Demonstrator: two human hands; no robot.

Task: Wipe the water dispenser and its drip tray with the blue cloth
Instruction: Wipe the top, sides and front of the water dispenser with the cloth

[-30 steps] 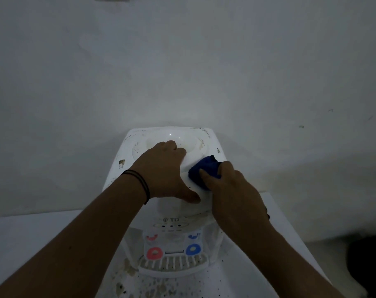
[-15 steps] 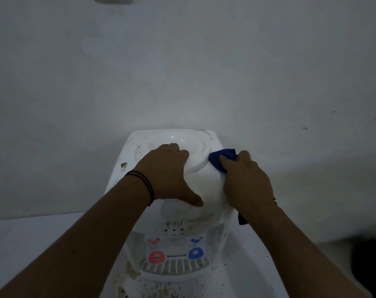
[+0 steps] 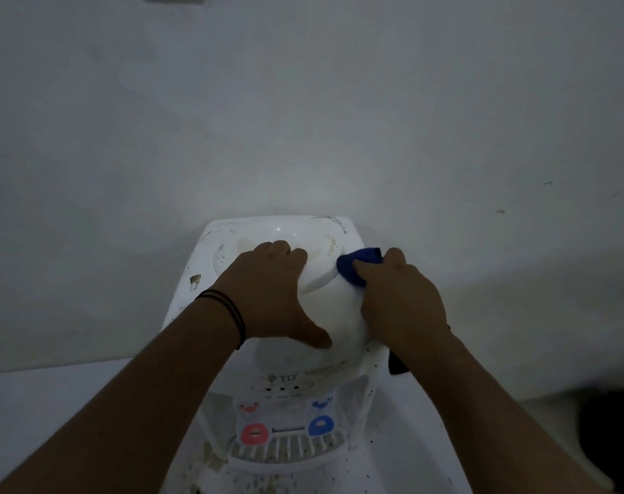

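Observation:
A white tabletop water dispenser (image 3: 331,315) stands against the wall, its top stained with brown marks. My left hand (image 3: 267,290) rests on the round raised top with fingers bent over the far rim and thumb spread toward the front. My right hand (image 3: 399,297) grips the blue cloth (image 3: 356,265) and presses it on the right upper edge of the dispenser; a dark tail of cloth hangs under my wrist. The slatted drip tray (image 3: 285,454) sits below the red tap (image 3: 253,433) and blue tap (image 3: 321,426).
The dispenser stands on a white surface (image 3: 53,415) speckled with dark and brown spots near the tray. A plain grey wall (image 3: 303,119) rises right behind it. A dark object (image 3: 613,433) lies at the lower right, beyond the surface edge.
My right hand with the cloth slid from the front right of the raised top out to the right edge, then slightly back inward. My left hand stayed put.

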